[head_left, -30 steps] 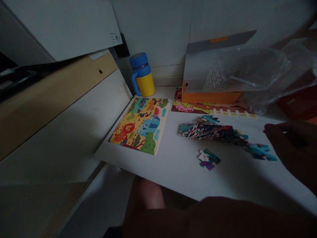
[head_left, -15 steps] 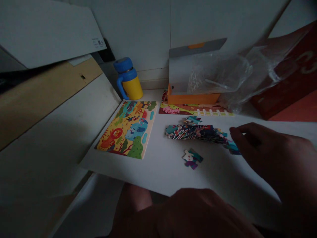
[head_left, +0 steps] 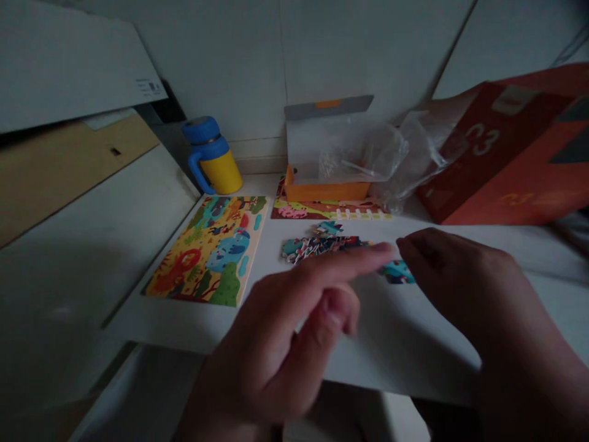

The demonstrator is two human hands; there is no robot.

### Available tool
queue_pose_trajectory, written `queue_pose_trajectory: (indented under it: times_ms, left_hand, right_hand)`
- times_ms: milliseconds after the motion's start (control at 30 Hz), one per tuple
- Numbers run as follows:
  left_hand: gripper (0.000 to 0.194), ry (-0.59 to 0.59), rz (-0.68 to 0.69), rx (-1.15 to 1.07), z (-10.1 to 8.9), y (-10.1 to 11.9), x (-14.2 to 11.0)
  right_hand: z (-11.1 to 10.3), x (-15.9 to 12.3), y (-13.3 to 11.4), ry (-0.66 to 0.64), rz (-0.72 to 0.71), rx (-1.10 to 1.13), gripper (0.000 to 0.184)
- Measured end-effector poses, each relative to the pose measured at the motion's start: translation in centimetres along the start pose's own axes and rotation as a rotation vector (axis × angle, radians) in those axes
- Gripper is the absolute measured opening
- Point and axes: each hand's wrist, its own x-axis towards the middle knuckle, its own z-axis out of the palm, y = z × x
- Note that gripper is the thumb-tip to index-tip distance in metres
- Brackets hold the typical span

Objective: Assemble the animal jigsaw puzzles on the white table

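Puzzle pieces point(head_left: 297, 247) are lying just beyond the left hand point(head_left: 271, 331), at its 12 o'clock. That hand is pointing toward 2 o'clock, half open, showing nothing held. The right hand point(head_left: 464, 282) is curling inward at 2 o'clock; its grip is staying hidden. Light, edge-only fingertip contact is probably suiting these pieces best.

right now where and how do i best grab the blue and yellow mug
Probably by its blue handle, coming from the left: the mug stands upright, and that loop juts out to the left, away from the open orange box.
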Motion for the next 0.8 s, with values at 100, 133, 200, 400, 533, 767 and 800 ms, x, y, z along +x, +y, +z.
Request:
queue_pose_trajectory:
  times_ms: [100, 133, 200, 400, 533, 767, 800]
  left_hand:
    - [0.033, 0.057, 0.036, 0.375, -0.2, -3.5, 2.3]
    - [0.032, 0.039, 0.005, 0.484, -0.5, -4.8, 2.7]
    - [0.031, 0.005, -0.066, 0.624, -1.0, -7.1, 3.1]
    - [0.042, -0.048, -0.140, 0.646, 0.1, -10.2, 3.1]
    - [0.044, -0.081, -0.144, 0.632, 0.8, -10.5, 3.0]
    - [0.033, -0.054, -0.114, 0.620, 0.3, -10.8, 3.2]
    - [0.031, -0.040, -0.104, 0.625, 0.3, -10.5, 3.3]
  right_hand:
    - [-1.5, -0.3, 1.1, 0.000, -0.077, 0.018, 0.035]
    - [-1.7, -0.4, 1.4, -0.006, -0.090, 0.028, 0.036]
    - [-1.7, -0.6, 2.2, -0.018, -0.072, 0.049, 0.037]
    - [1.4, -1.0, 4.6, -0.210, -0.003, 0.174, 0.043]
    - [2.1, -1.0, 5.8, -0.383, 0.046, 0.203, 0.062]
    - [1.2, -1.0, 5.9, -0.414, 0.128, 0.232, 0.027]
    - [1.1, -1.1, 6.0, -0.408, 0.142, 0.224, 0.028]
